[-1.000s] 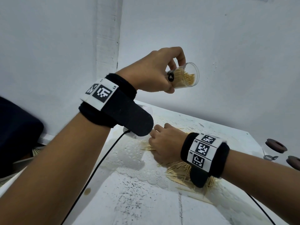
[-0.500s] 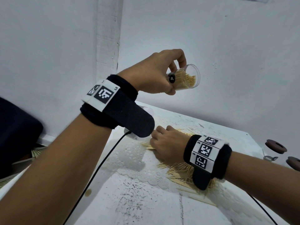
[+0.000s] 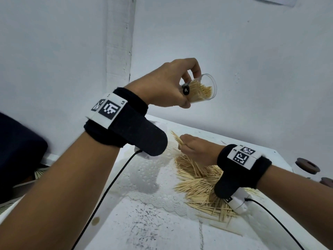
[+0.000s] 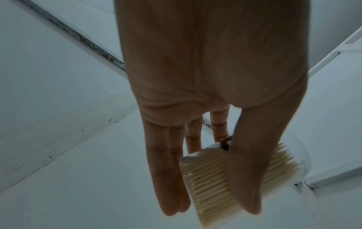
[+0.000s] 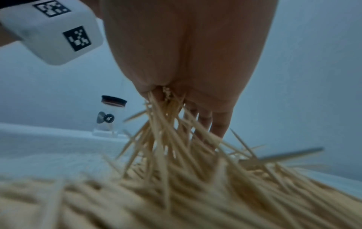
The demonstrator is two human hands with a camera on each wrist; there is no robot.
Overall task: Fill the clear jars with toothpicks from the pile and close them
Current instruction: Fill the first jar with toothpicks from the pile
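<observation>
Here the table [image 3: 144, 222] is carrying the toothpick pile [image 3: 198, 181], which is serving as the landmark for everything else. Directly on the pile's far edge, the right hand [image 3: 196, 148] is closing its fingers [image 5: 219, 124] round a bundle of toothpicks [image 3: 177, 139], whose free ends are sticking out beyond the knuckles, up and away from the pile. Well above the pile and slightly left of it, the left hand [image 3: 165, 85] is holding the clear jar [image 3: 201, 90], fingers on top and thumb beneath. The jar is lying tilted nearly on its side, its open mouth facing right and away from the person, already largely packed with toothpicks running along its long axis. So the bundle is sitting below the mouth and a little left; judging by that, the right hand is needing to rise and turn the sticks parallel to the jar's axis. Beyond the pile, a lidded jar [image 5: 110, 114] is standing upright.
</observation>
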